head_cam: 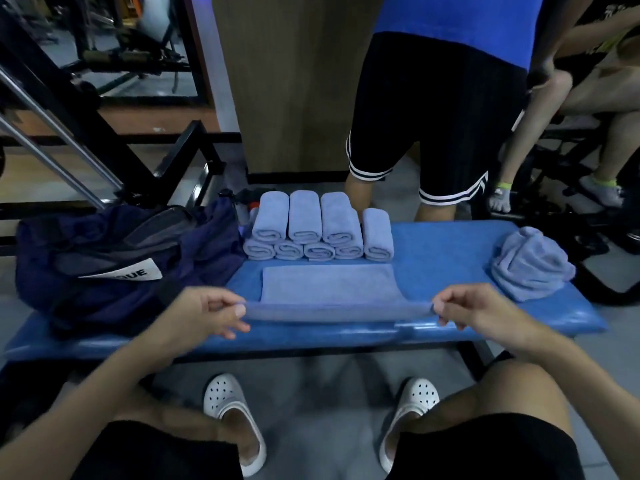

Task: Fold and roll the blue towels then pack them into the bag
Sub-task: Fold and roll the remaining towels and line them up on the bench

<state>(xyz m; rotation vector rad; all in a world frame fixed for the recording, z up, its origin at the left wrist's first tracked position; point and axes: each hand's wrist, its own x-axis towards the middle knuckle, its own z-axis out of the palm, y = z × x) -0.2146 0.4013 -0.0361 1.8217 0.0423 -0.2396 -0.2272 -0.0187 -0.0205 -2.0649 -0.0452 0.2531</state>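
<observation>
8 rolls [317, 233] stacked beside the bag [104, 268], not yet packed; left hand [207, 315] and right hand [479, 311] pinch near corners of 1 towel [329, 289] mid-fold, heap [531, 265] waiting

the towel [329, 285] and rolls [311, 230] are pale periwinkle blue; the bench [443, 251] is a brighter, glossy blue. the bag [104, 299] is navy, its label [130, 271] white with black letters. clogs [225, 398] white; a bystander's shorts [433, 116] black with white-striped hems.
</observation>
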